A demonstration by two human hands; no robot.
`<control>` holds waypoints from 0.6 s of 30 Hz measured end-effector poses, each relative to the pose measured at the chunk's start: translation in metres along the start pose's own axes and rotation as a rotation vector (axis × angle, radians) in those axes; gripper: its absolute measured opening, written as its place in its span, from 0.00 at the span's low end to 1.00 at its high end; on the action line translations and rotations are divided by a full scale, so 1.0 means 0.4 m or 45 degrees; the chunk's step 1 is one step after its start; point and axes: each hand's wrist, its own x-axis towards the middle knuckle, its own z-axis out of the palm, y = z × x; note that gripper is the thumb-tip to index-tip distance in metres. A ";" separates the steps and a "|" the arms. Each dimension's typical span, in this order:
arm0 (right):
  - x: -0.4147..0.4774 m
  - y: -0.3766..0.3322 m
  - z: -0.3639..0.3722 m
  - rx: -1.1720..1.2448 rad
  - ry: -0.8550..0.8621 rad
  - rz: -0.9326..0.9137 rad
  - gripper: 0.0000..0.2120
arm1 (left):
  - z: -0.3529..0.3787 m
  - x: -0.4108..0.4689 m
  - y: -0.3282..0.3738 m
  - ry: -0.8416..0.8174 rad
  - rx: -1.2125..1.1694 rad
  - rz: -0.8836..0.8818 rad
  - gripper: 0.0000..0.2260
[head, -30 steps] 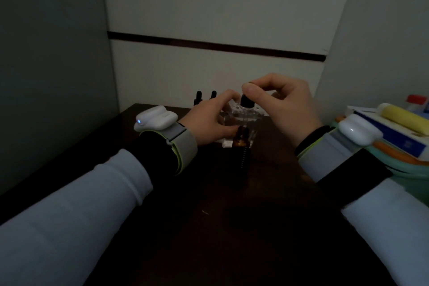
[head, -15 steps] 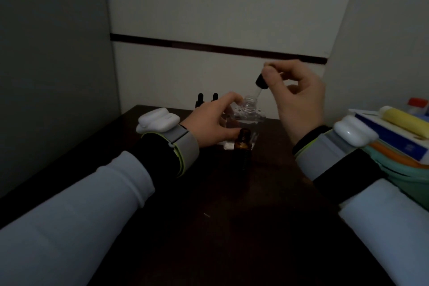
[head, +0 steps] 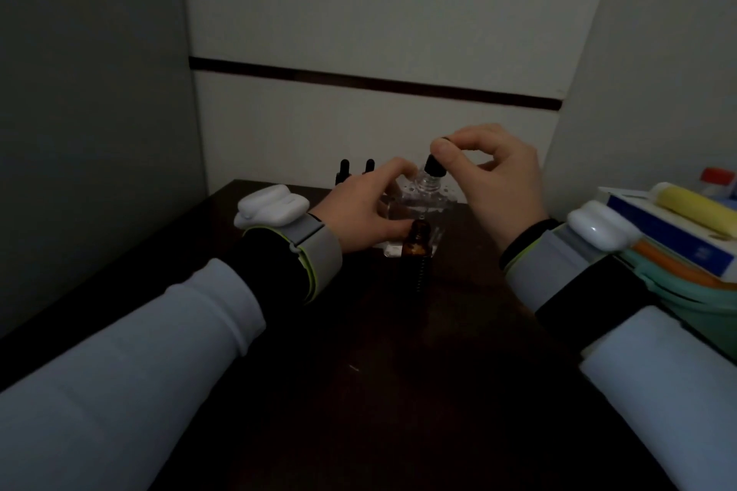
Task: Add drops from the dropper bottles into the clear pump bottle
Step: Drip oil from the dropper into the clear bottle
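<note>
Black dropper (head: 434, 167), pinched in my right hand (head: 500, 179), has dropped from its raised position half a second ago to the open neck of the clear pump bottle (head: 427, 196) at frame centre, which my left hand (head: 365, 209) grips; drops should land inside now.

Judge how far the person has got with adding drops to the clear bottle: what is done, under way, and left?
Done: the amber bottle stands open, its dropper out. Under way: the right hand pinches the dropper at the open neck of the clear bottle while the left hand holds it; falling drops cannot be seen. Left: the two black-topped bottles behind, and returning the dropper.
</note>
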 end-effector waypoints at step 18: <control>0.022 -0.049 -0.024 0.023 0.233 -0.201 0.02 | -0.003 0.003 -0.003 -0.013 0.011 0.004 0.23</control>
